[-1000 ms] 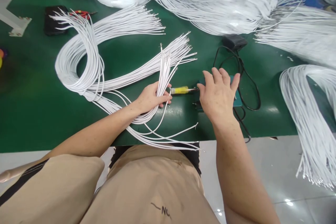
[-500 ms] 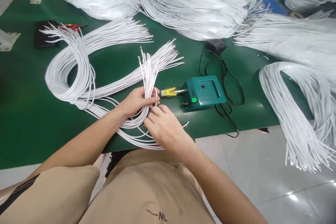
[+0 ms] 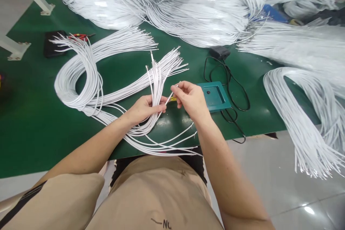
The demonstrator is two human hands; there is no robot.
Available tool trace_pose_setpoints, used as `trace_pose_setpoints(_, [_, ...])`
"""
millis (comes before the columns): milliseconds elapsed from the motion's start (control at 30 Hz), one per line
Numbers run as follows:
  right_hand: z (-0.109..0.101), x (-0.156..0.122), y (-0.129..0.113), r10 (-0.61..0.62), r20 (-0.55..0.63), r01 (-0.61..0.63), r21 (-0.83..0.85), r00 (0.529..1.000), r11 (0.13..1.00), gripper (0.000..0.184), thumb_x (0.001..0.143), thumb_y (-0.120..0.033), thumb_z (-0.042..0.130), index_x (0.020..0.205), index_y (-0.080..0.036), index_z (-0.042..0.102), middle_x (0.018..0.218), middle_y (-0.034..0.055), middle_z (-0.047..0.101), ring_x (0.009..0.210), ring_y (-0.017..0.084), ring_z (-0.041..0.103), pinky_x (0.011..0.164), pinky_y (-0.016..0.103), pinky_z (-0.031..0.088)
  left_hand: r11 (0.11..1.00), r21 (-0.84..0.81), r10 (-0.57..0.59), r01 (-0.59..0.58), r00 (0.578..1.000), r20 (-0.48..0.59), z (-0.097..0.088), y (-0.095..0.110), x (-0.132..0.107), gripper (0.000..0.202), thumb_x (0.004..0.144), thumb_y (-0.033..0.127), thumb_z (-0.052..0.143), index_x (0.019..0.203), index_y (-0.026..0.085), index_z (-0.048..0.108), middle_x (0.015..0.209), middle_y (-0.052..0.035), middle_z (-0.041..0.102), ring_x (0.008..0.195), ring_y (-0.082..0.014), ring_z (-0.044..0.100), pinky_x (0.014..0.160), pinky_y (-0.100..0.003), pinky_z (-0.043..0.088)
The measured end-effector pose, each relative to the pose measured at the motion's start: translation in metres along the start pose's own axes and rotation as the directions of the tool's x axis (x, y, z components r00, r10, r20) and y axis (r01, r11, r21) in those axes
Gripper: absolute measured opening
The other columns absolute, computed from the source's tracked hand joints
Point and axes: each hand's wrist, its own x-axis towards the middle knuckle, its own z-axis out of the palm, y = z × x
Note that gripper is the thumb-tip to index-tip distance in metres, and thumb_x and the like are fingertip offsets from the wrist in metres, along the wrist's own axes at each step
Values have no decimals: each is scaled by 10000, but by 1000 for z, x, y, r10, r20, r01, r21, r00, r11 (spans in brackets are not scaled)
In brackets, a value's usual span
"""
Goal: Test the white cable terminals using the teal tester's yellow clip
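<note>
My left hand (image 3: 148, 107) is closed around a bunch of white cables (image 3: 157, 84), their ends pointing up and away from me. My right hand (image 3: 191, 99) pinches the end of a single white cable (image 3: 169, 97), which slants up to the right from my left hand. Behind my right hand stands a small teal machine (image 3: 215, 95) with a shallow tray in its top. Most of the machine's yellow front part (image 3: 173, 99) is hidden by my fingers. A few loose cable ends (image 3: 185, 150) lie along the table edge below my hands.
A looped cable bundle (image 3: 64, 86) lies left on the green table (image 3: 29, 115). Large heaps of white cable (image 3: 194, 10) fill the back. Red-handled pliers (image 3: 79, 37) rest by a black box (image 3: 52, 43). A black adapter (image 3: 219, 53) with its cord lies behind the machine. Another bundle (image 3: 296, 115) hangs over the right edge.
My right hand has risen and moved right, from below my left hand to in front of the machine, drawing one cable's end out. My left hand keeps its hold on the bunch.
</note>
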Motion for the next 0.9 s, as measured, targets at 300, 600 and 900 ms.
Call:
trace_pose_setpoints(300, [18,-6,9,89,127,-122,281,988,952,292,668,-378,767,630,-172,563,511,-62,501,421,49,364,391,207,284,966,-219,125,-135,990,-59,12,-1,0,330,666,276,817,741,137,528,742,15,614,767,-120,634,773,-264,484])
trace_pose_setpoints(600, [18,-3,10,141,205,-185,214,969,959,298,634,-412,790,654,-158,636,540,-47,534,441,54,386,392,208,289,984,-129,108,-122,988,-106,11,6,-4,369,666,269,804,695,158,453,628,55,529,560,-54,506,532,-182,384])
trace_pose_setpoints(900, [25,-5,15,180,103,-207,423,978,882,167,684,-314,725,688,-150,690,563,-43,512,480,55,390,451,216,321,986,-115,113,-120,991,-72,12,7,-4,319,732,309,749,738,155,470,797,-10,613,701,-106,628,496,-168,434])
